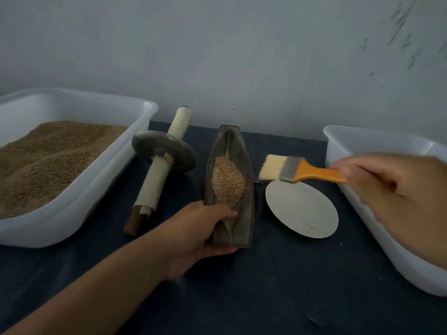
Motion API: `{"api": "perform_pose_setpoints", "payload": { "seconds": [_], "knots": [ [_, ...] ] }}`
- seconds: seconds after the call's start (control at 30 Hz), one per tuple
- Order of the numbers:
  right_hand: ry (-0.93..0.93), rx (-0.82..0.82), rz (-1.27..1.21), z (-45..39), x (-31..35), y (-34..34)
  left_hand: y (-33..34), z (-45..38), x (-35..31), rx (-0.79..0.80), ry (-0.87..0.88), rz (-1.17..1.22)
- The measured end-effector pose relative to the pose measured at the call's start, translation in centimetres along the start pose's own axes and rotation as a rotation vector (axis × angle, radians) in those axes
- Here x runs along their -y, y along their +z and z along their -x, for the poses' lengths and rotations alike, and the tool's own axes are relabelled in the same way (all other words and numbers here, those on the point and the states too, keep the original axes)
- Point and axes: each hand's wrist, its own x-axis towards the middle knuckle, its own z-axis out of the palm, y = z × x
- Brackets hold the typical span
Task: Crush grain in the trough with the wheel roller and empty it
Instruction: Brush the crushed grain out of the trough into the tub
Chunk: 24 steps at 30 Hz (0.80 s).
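A dark boat-shaped trough lies on the dark table, with a heap of tan grain in its middle. My left hand grips the trough's near end, thumb over its rim. The wheel roller, a grey disc on a paper-wrapped axle, lies to the left of the trough, untouched. My right hand holds a brush by its orange handle, bristles pointing left, in the air just right of the trough.
A white tub with brown ground grain stands at the left. Another white tub stands at the right, partly behind my right hand. A round grey disc lies flat between trough and right tub. A wall rises behind.
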Motion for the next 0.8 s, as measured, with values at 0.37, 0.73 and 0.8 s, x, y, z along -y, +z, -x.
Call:
{"api": "perform_pose_setpoints", "payload": {
  "seconds": [0.37,0.73,0.8],
  "knots": [
    [0.416,0.246,-0.113,5.2,-2.2,6.2,0.5,-0.2,-0.3,-0.043,0.033,0.075],
    [0.302,0.389,0.210,5.7,-3.2,7.3,1.3,-1.3,-0.7,-0.151,-0.081,0.100],
    [0.302,0.384,0.222,5.5,-3.2,7.5,1.5,-1.3,-0.6,-0.178,-0.062,0.099]
  ]
}}
